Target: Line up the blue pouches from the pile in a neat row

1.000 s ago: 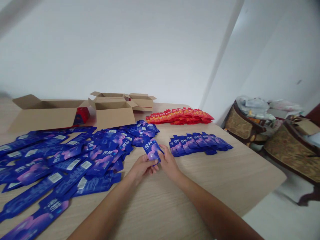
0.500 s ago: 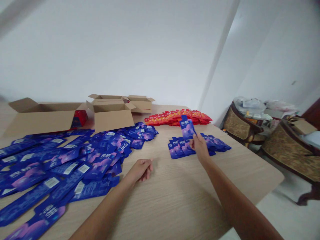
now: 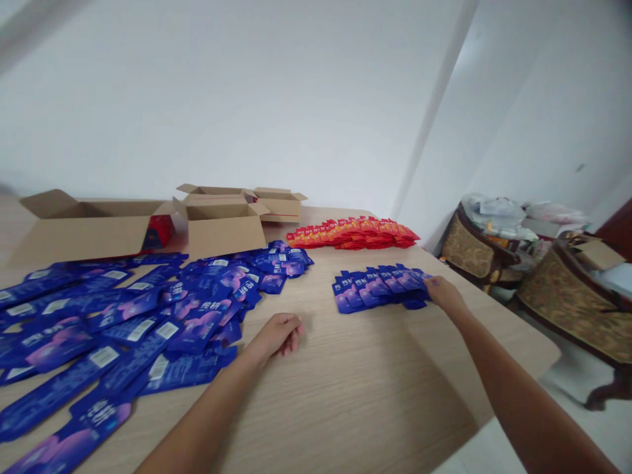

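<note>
My left hand (image 3: pixel 280 333) rests on the table with its fingers curled in and the thumb against the index finger; nothing shows in it. To the right, my right hand (image 3: pixel 443 293) is at the right end of an overlapping row of blue sachets (image 3: pixel 372 288). Its fingers are closed at the edge of the end sachet, and the hand hides part of that end. A large loose heap of the same blue sachets (image 3: pixel 197 322), some face up and some with barcodes showing, spreads over the left of the table.
Behind the row lies a fanned line of red sachets (image 3: pixel 355 232). Open cardboard boxes (image 3: pixel 227 236) stand along the back by the wall, with a wider open box (image 3: pixel 83 234) at the left. Chairs (image 3: pixel 573 296) piled with bags stand beyond the table's right edge.
My right hand has moved right and down from above the row to its right end. The sachet it held up is no longer raised. My left hand has stayed in place.
</note>
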Demonstrator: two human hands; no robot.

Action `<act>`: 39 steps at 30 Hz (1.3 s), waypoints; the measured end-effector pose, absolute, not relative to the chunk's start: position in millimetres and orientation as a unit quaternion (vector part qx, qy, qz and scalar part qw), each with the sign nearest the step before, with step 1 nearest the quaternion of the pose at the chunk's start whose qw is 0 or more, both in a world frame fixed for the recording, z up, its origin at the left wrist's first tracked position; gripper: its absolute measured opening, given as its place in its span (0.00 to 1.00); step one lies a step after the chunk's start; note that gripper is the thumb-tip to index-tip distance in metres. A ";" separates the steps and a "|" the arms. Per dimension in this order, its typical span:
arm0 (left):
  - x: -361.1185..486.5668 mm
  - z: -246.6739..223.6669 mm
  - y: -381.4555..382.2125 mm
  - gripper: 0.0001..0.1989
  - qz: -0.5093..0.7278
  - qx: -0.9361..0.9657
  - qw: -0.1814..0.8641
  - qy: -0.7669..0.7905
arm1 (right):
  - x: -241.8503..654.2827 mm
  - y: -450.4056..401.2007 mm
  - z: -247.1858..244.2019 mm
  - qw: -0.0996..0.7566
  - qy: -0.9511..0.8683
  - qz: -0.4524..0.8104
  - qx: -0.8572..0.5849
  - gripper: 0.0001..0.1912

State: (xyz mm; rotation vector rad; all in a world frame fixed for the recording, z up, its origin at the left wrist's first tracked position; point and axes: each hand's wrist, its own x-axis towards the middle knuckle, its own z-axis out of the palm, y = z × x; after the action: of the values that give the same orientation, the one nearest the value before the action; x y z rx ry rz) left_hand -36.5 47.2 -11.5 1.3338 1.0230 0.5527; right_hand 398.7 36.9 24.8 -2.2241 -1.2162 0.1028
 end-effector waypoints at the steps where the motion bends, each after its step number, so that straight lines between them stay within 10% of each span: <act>1: -36.7 -10.3 46.1 0.18 0.248 0.580 0.636 0.444 | 396.6 37.9 27.2 0.279 -0.458 0.013 -0.844 0.10; 17: -39.4 -19.6 47.3 0.21 0.274 0.569 0.647 0.428 | 99.3 179.7 8.9 0.134 -0.809 0.024 -0.572 0.32; 27: -36.5 -13.3 49.6 0.25 0.424 0.417 0.683 0.424 | 77.1 105.7 -4.2 0.110 -0.839 -0.017 -0.533 0.22; 39: -31.4 -19.0 43.5 0.22 0.445 0.501 0.631 0.391 | 119.8 23.4 -12.6 0.383 -0.718 0.280 -0.509 0.21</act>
State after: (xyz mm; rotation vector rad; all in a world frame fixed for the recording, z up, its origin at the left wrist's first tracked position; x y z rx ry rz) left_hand -31.4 43.5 -19.0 1.1471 0.8963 1.0194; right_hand 119.8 23.4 -12.6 -1.2979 -1.8321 0.7144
